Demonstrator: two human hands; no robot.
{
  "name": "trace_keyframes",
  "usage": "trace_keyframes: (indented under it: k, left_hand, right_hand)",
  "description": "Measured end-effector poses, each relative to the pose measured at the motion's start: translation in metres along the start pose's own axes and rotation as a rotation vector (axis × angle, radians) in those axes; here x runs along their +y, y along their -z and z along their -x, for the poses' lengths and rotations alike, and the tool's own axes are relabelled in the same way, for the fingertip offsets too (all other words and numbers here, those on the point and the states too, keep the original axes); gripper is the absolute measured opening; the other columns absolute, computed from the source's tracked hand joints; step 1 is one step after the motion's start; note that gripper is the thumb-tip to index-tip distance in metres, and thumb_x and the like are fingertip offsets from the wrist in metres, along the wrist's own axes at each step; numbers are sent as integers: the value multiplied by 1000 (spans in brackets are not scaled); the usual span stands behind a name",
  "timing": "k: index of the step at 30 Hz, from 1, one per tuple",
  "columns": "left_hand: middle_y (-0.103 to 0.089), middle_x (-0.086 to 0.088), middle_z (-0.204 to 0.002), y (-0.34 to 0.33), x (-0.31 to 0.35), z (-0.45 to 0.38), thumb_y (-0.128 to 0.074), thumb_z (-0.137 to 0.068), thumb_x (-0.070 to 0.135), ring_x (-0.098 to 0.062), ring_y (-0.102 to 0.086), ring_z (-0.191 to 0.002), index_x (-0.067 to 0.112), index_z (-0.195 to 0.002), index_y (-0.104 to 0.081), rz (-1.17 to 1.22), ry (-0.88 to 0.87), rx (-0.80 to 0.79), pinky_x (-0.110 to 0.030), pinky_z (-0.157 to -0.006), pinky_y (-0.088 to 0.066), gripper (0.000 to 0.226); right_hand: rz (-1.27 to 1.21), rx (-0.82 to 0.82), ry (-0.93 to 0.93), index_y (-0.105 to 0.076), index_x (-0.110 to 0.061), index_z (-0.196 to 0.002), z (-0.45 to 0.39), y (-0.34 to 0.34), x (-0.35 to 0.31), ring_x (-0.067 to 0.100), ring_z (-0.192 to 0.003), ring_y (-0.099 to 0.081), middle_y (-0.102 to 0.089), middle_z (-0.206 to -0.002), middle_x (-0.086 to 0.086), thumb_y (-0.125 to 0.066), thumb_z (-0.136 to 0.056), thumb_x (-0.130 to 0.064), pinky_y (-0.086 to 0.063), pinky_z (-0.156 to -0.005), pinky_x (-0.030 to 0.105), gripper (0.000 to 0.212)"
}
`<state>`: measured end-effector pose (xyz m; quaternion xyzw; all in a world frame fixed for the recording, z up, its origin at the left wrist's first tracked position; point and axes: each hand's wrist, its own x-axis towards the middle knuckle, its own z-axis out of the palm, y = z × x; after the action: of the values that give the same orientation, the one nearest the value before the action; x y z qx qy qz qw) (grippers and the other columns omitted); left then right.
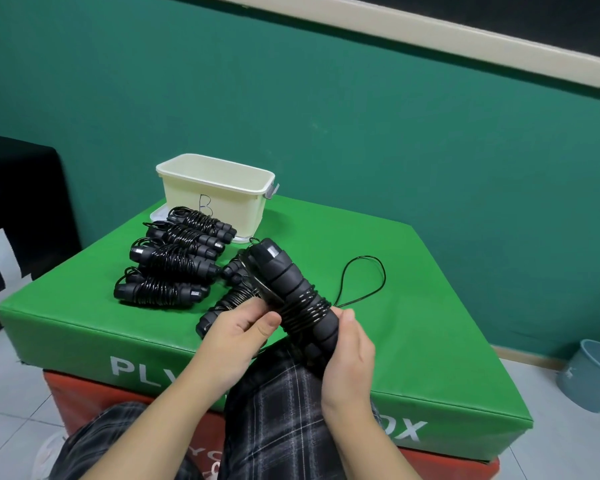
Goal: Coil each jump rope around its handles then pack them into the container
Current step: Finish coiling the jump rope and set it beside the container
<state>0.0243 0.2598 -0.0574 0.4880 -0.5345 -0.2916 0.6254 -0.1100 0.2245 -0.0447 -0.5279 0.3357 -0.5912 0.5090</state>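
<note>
My right hand (349,355) grips the lower end of a pair of black jump rope handles (291,289), held up at a slant over the green plyo box (413,306). Thin black cord is wound around their middle. My left hand (238,332) pinches the cord at the coil's left side. A loose loop of cord (362,282) trails to the right on the box. Several coiled jump ropes (174,258) lie in a row on the left. Behind them stands a cream plastic container (215,195), open at the top; its inside is hidden.
Another coiled rope (222,306) lies just behind my left hand. The green box sits on a red box (84,400). A blue bucket (593,375) stands on the tiled floor at right. A black box (18,220) is at left. My plaid-trousered legs are below.
</note>
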Motion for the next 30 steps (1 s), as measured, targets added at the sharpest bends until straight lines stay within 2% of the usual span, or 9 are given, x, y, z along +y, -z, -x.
trace_keyframes:
  k: [4,7,9,11,15,20,22,26,30]
  left_hand:
    - [-48,10,-58,0,-3,0,-54,-69,70,0,-37,-48,29,-66,-63,-53,8,27,-17,-52,-31,42]
    - [-48,18,-56,-5,-1,0,-60,-78,50,2,-40,-49,38,-59,-64,-46,28,86,-13,-53,-31,23]
    - [-57,22,-58,-9,2,-1,-68,-82,37,6,-49,-54,35,-59,-68,-26,61,210,-11,-58,-36,23]
    - [-68,19,-65,-10,6,-4,-65,-75,38,8,-56,-62,30,-68,-71,-19,113,329,-15,-65,-42,13]
    - [-64,13,-56,-7,10,-3,-68,-76,35,6,-51,-54,21,-65,-71,-45,132,404,-9,-57,-40,17]
    - [-63,10,-57,-3,9,0,-70,-81,25,3,-50,-55,20,-64,-69,-87,97,432,-8,-55,-39,18]
    - [-61,15,-59,-3,13,1,-64,-85,22,5,-51,-58,23,-69,-69,-87,24,400,-7,-59,-39,16]
    - [-58,16,-73,-3,17,2,-54,-92,31,1,-52,-69,29,-90,-68,-135,-127,253,-8,-66,-38,14]
    - [-60,23,-78,-3,8,1,-49,-86,32,3,-53,-74,31,-97,-62,-90,-89,198,-18,-74,-41,18]
  right_hand:
    - [-25,45,-148,-60,-9,-80,-5,3,-3,21,-48,-46,-56,-56,7,-32,-104,-29,-34,-38,21,42]
    - [4,59,-109,-57,-13,-89,-4,2,-1,24,-53,-49,-57,-70,13,-31,-103,-35,-36,-38,23,36]
    - [96,61,46,-55,-31,-94,0,1,6,18,-68,-59,-62,-84,-3,-37,-99,-46,-48,-54,28,24]
    - [301,8,251,-52,-47,-100,3,0,7,0,-100,-55,-55,-106,-17,-41,-93,-51,-44,-86,17,14]
    - [480,-145,308,-43,-42,-109,6,-1,13,-21,-117,-31,-26,-134,-12,-54,-77,-54,-25,-91,-4,36]
    - [692,-135,332,-39,-28,-129,2,-1,24,-1,-118,-35,-33,-123,-12,-78,-71,-40,-28,-103,12,71]
    - [685,-148,221,-42,-22,-132,1,-1,18,3,-112,-44,-44,-119,-14,-74,-79,-38,-37,-98,21,63]
    - [483,-141,107,-55,-27,-117,2,1,11,-1,-94,-58,-64,-103,-14,-64,-87,-40,-44,-79,18,35]
    - [301,-94,62,-59,-32,-101,5,1,7,4,-74,-61,-67,-85,-17,-56,-84,-55,-49,-71,22,28]
